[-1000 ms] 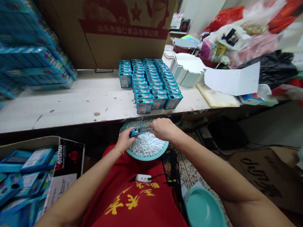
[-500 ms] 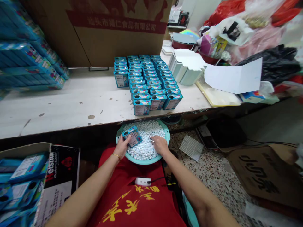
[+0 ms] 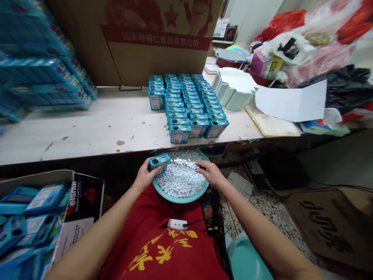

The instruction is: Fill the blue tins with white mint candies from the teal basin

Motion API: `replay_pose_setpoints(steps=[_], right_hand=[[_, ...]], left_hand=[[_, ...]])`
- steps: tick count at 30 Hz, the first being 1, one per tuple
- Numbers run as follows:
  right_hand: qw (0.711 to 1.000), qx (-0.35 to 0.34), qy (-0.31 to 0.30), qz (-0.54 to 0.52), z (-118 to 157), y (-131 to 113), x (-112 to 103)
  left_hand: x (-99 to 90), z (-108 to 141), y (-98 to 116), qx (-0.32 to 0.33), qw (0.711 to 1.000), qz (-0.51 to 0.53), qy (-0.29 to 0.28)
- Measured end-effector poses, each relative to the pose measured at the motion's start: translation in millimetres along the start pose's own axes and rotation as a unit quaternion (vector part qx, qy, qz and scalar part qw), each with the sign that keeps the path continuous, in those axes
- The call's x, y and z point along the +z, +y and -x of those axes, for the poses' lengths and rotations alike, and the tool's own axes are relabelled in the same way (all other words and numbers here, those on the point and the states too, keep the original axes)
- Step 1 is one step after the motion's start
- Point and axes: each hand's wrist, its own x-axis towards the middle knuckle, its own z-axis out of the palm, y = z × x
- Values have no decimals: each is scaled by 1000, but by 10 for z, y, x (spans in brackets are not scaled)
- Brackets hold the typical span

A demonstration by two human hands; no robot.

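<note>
My left hand [image 3: 145, 175] is closed round a small blue tin [image 3: 160, 162], its round dark opening facing up, over the left side of a turquoise basin [image 3: 178, 200]. Small white pieces [image 3: 180, 182] fill the basin. At its right side, the fingers of my right hand [image 3: 211, 174] are pinched on something I cannot make out, beside a raised row of white pieces [image 3: 184, 163] that reaches toward the tin. Rows of similar blue tins [image 3: 180, 134] stand on the white table above the basin.
The white table [image 3: 87, 132] has a chipped front edge. Stacked blue packs [image 3: 46, 81] and a large carton [image 3: 163, 58] stand behind. An open box [image 3: 87, 190] of blue tins is at lower left. White cards [image 3: 234, 87] and bags lie right.
The tin has turned more upright in my left hand. My right hand has risen slightly, and white pieces now form a raised row between it and the tin. The view has shifted slightly.
</note>
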Motion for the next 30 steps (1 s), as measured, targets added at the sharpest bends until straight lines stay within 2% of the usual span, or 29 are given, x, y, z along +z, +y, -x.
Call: replay_pose_setpoints(steps=[3, 7, 13, 16, 19, 22, 24, 26, 28, 30], right_hand=[[998, -28, -33, 37, -63, -284, -218], [984, -36, -95, 147, -178, -668, -364], [931, -26, -153, 330, -286, -1100, -409], [912, -25, -160, 378, -321, -1268, -397], [906, -31, -155, 394, -334, -1358, -416], [915, -43, -138, 377, -260, -1233, -521], [925, -36, -118, 360, -144, -982, -597], [928, -4, -111, 356, 0, -632, -600], [925, 35, -124, 357, 124, -271, -467], [927, 64, -133, 344, 181, 9, -193]], left_hand=[[76, -22, 82, 24, 997, -72, -25], [184, -32, 192, 61, 986, -145, -52], [221, -17, 217, 71, 979, -178, -61], [241, -18, 201, 74, 980, -178, -57], [260, -27, 182, 75, 980, -177, -47], [226, -30, 154, 68, 987, -136, -42], [165, -18, 122, 49, 994, -83, -43], [101, 6, 75, 13, 999, -16, -45], [78, 34, 10, -43, 996, 65, -45], [128, 52, -63, -106, 982, 151, -45]])
